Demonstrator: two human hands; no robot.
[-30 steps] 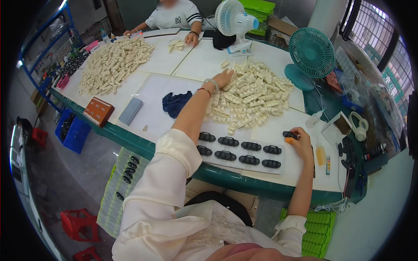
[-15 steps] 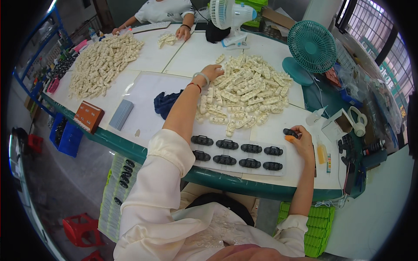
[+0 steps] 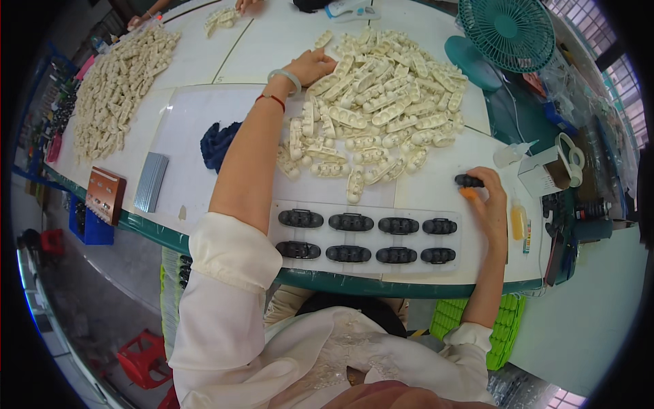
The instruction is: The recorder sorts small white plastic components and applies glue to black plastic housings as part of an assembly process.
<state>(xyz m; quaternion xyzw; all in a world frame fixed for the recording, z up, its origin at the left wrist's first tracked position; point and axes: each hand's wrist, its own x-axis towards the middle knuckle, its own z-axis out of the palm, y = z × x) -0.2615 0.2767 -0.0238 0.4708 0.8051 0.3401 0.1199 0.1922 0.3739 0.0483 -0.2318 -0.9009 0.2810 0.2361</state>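
Observation:
My left hand (image 3: pixel 310 69), with a bangle and red cord at the wrist, is at the left edge of a heap of cream plastic parts (image 3: pixel 381 95). Its fingers are bent together against the heap; what they grip, if anything, is hidden. Between the fingertips of my right hand (image 3: pixel 492 204) is a small black plastic part (image 3: pixel 469 180), held above the table. One fingertip of that hand wears an orange cover (image 3: pixel 469 193). In front of me, a pale flat tray (image 3: pixel 381 268) carries two rows of black lobed parts (image 3: pixel 351 222).
A dark blue cloth (image 3: pixel 218 144), a grey ridged block (image 3: pixel 151 181) and a brown block (image 3: pixel 104 195) lie to the left. Beyond is a second cream heap (image 3: pixel 122 88). At right stand a green fan (image 3: pixel 506 27), a white box (image 3: pixel 545 172) and a yellow-filled bottle (image 3: pixel 519 223).
The view has tilted down and come nearer the table. My left hand stays at the heap's left edge, its fingers more bent. My right hand still holds the black plastic part.

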